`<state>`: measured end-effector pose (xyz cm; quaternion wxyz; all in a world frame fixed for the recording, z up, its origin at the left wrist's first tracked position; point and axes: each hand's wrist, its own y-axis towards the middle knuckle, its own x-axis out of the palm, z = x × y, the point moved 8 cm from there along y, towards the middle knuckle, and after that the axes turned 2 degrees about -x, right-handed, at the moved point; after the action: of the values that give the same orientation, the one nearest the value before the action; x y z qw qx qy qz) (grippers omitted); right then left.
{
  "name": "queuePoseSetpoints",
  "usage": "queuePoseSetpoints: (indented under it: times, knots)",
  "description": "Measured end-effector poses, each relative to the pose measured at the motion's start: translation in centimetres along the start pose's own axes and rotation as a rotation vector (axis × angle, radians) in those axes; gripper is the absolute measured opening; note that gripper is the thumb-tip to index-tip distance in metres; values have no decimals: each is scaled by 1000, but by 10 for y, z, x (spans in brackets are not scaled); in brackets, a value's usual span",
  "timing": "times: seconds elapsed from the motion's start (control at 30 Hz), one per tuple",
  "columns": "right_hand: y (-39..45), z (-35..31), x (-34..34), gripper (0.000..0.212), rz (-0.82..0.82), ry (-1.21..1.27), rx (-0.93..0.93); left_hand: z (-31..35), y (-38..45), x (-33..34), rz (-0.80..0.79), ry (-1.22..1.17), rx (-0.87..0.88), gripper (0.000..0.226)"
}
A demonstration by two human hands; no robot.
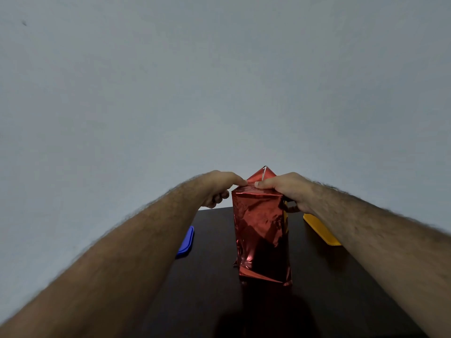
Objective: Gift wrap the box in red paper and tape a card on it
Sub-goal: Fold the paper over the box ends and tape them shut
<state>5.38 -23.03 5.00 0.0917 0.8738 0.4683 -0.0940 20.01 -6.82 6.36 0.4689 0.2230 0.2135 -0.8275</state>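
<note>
Two hands meet at the top of the box [260,230], which stands upright on the dark table [210,284], a little right of the middle. The box is covered in shiny red paper [256,215] with many crinkles.

The left hand [219,185] comes in from the left side. Its pointing finger lies straight and presses on the top edge of the paper, while its other fingers are curled under, beside the box, with nothing in them. The right hand [285,189] comes in from the right side. Its thumb and fingers pinch the paper at the top edge. The two hands almost touch each other there.

Behind the hands, a red pointed flap [262,175] of paper sticks up, with a thin white edge showing at its tip.

Some things are hard to see. The top of the box is hidden by the hands. Something dark and round sits under the right hand, just beside the box, but what it is cannot be told. A yellow tray [319,229] lies on the right, partly hidden by the right arm. A blue tray [186,241] lies on the left, partly hidden by the left arm. The near part of the table is in dark shadow.
</note>
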Motion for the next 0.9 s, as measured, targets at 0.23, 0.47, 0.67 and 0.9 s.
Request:
queuePoseSetpoints:
  times: [0.23, 0.47, 0.67, 0.9]
  knots:
    - [3, 3, 0, 41, -1, 6, -1, 6, -8, -1, 9, 37, 87, 68]
    - [4, 5, 1, 57, -21, -38, 13, -5, -7, -2, 91, 2, 74, 89]
    - [-5, -7, -3, 61, 44, 86, -104, 0, -33, -5, 65, -79, 299, 85]
    - [-7, -3, -20, 77, 213, 151, -124, -10, -53, 15, -75, -62, 458, 115]
